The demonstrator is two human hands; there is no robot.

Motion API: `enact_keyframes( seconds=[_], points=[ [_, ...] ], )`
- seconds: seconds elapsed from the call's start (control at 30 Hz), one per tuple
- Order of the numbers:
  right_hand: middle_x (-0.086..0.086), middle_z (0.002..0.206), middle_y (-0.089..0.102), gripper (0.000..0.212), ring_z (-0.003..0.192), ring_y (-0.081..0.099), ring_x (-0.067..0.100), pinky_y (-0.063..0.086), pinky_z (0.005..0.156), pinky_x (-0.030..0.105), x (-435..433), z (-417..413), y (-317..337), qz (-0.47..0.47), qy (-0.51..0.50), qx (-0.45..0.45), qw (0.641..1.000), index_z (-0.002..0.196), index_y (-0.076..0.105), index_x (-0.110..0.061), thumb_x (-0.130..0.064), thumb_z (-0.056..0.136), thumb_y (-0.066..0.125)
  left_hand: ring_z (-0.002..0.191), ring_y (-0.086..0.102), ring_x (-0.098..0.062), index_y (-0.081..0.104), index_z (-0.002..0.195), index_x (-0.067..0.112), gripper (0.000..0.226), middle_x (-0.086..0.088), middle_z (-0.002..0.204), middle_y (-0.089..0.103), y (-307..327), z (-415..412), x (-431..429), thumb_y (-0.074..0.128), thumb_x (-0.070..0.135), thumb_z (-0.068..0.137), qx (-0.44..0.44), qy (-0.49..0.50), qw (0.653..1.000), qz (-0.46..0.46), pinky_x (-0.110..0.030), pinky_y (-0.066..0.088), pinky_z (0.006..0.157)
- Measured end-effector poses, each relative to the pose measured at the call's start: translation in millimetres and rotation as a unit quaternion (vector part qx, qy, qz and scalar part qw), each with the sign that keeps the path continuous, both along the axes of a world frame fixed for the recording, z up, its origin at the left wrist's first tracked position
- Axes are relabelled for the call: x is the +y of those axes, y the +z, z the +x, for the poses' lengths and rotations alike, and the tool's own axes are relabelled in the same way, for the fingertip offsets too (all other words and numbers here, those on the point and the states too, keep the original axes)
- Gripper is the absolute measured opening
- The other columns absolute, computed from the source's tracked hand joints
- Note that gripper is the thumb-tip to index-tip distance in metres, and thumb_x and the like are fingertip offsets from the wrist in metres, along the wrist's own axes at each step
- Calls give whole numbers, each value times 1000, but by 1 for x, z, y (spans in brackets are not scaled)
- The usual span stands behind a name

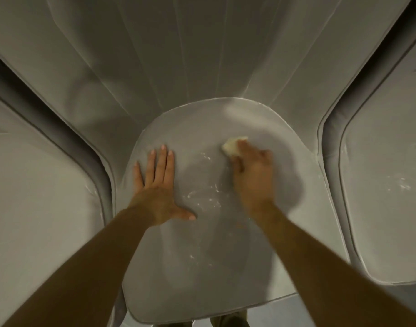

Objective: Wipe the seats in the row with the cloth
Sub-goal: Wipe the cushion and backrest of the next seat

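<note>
From the head view, the person leans over the middle seat (202, 175) of a grey row, with the left seat (41, 208) at nine o'clock and the right seat (386, 180) at three o'clock.

The cloth (233, 146), a small pale wad, lies on the cushion toward one o'clock from its centre, pressed under the fingertips of the right hand (254, 175). That grip is curled down over the cloth, pinning it to the cushion rather than lifting it; only the wad's far edge shows past the fingers.

White smears (209, 192) dot the cushion's centre and run toward six o'clock, so the wiping looks far from finished. To do this step well, the cloth would best be drawn in overlapping passes from the backrest (178, 55) at twelve o'clock down toward the front edge, with firm, even pressure, crossing the marks instead of circling around them.

The left hand (157, 185) lies flat and fully spread at nine o'clock on the cushion, holding nothing, apparently bracing. Both forearms reach in from below, nearly straight.
</note>
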State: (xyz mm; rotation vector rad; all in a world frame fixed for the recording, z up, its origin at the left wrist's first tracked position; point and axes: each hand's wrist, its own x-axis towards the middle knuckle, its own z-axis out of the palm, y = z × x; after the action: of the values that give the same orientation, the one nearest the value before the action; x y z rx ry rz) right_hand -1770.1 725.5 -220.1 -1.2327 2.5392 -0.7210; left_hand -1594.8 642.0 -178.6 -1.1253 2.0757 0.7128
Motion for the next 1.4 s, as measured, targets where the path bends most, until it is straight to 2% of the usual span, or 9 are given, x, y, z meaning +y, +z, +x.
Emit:
enact_keyframes(
  seconds=[0.17,0.27,0.47,0.7,0.87,0.93,1.1,1.2,1.4],
  points=[
    [14,104,69,34,83,47,21,42,76,30,20,45,-2,-62,145,-18,987,106,69,-2,-4,73,67,128,-49,-18,-54,119,22,144,7,125,-61,4,-2,-3,66,76,62,13,3,1000,-7,-44,-27,109],
    [15,99,67,31,89,54,22,44,86,31,31,2,12,-87,38,-69,993,114,67,-6,-10,83,62,128,-49,-17,-50,123,21,143,5,129,-58,4,0,-4,66,76,62,19,3,1000,-7,-41,-28,109],
    [16,101,66,33,89,54,37,30,78,16,71,-77,28,8,-80,19,997,119,63,-5,-20,91,53,118,-57,-13,-54,119,23,144,7,122,-64,1,1,-6,65,78,61,23,-2,1000,-8,-30,-44,90],
    [17,111,65,30,103,56,36,32,96,32,-50,-52,2,-2,-50,27,998,118,63,-5,-17,94,50,119,-56,-14,-58,113,25,145,9,120,-66,-10,3,-6,66,77,60,35,4,999,-18,-37,-39,97],
    [13,123,57,35,117,45,29,21,96,24,-106,-16,-2,44,-7,32,999,130,49,-9,-11,96,41,120,-56,-14,-58,114,25,146,10,119,-66,-17,5,-5,67,77,59,43,11,999,-26,-43,-32,106],
    [17,121,59,35,115,50,33,22,96,28,-98,5,1,-14,75,-6,997,125,56,-3,-1,91,48,122,-54,-14,-57,116,24,146,8,125,-64,-20,5,-4,66,79,58,58,14,998,-33,-43,-33,106],
    [12,117,64,36,101,58,35,27,86,26,-89,17,10,0,207,-62,976,117,64,-8,-15,89,44,126,-50,-6,-46,130,21,138,4,143,-48,-20,23,-8,49,89,56,130,1,989,-76,-34,-32,107],
    [10,106,69,28,95,63,32,27,84,24,-84,-13,15,-49,127,-1,991,107,68,-9,-7,84,52,137,-36,-6,-30,143,14,134,-4,154,-26,-24,48,-12,26,97,54,137,-16,982,-127,-27,-27,111],
    [15,117,60,30,110,48,32,27,90,24,-121,9,8,5,35,10,999,119,58,-4,-9,92,47,145,-1,-17,4,151,0,128,-18,157,8,-38,56,-10,25,92,65,114,-33,980,-160,-30,-11,117]
  ],
)
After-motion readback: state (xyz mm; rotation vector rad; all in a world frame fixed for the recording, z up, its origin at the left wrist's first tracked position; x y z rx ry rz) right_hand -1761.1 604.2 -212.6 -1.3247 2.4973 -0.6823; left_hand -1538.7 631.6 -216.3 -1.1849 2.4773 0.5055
